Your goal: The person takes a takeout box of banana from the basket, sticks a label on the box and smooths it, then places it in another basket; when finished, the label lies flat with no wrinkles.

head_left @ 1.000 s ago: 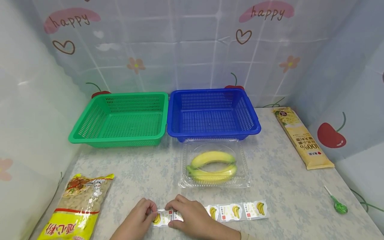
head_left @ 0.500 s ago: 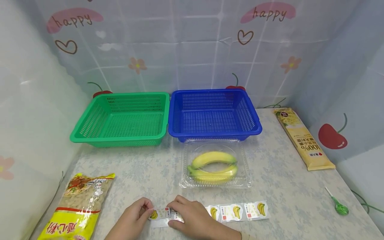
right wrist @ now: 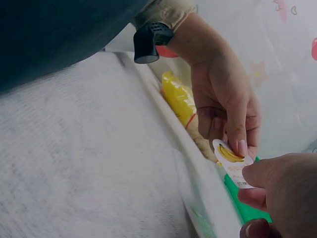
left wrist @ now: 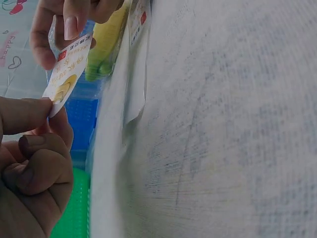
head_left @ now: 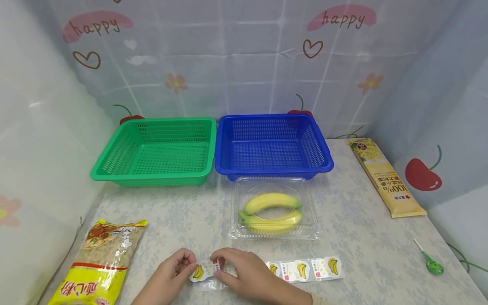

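Observation:
My left hand pinches the left end of a white banana sticker between thumb and fingers. My right hand holds the sticker's right end, thumb in front and fingers behind in the right wrist view. Raised off the table, the sticker tilts between both hands in the left wrist view. Under the hands lies the sticker strip, its left backing bare and its middle hidden by my right hand. Behind it, a clear plastic clamshell box holds two bananas.
A green basket and a blue basket stand side by side at the back. A yellow pasta bag lies at left. Further right are a long noodle pack and a green-wrapped lollipop.
The sticker has peeled away from its backing and risen off the strip in my left hand. My right thumb and fingers have closed on its right end. The box and baskets stay put.

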Available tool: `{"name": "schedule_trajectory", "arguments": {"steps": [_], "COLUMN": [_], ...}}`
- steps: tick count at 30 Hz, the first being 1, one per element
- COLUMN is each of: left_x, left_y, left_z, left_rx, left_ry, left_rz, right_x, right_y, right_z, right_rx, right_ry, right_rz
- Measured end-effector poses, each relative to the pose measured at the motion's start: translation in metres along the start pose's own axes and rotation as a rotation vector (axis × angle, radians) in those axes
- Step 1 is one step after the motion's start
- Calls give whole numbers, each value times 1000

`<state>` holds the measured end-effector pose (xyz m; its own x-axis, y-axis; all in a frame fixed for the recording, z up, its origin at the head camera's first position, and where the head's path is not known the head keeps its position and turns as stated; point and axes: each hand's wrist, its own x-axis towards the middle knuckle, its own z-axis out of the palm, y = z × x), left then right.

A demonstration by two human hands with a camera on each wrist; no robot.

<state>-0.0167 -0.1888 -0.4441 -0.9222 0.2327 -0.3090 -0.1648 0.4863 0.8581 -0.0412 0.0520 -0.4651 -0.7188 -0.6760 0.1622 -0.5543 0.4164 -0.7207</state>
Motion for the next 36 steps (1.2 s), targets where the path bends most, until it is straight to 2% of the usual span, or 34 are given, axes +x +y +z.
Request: {"name": "schedule_trajectory", "arguments": {"steps": [6,12,16,19,23,29,32,36], "left_x": [-1,-2,-3,-2,5,19,28,43], "left_y": [8,21,28,34,43,62,69,78], "left_z": [3,7,10,14,18,22,26,32], "left_rx": [-90,-126,-118,-112,-74,-88,-120,-113], "left_ry": [19,78,116,131,144,161,164,163], "left_rz": [41,77,165,235,299,323,319,354], "right_x": [-2,-7,-10,-11,-14,-17,-18,-18], "right_y": [-6,-10,-14,-17,-19,-19,-17,-10], "right_z": [-13,-28,-39,-46,-54,-69,-79,-91], "right_rx": [129,179,202,235,262,266,239,170], "right_ry": [57,155,216,247,290,335,359,389], "right_rz": [2,-8,-34,-19,14,58,82,124]}}
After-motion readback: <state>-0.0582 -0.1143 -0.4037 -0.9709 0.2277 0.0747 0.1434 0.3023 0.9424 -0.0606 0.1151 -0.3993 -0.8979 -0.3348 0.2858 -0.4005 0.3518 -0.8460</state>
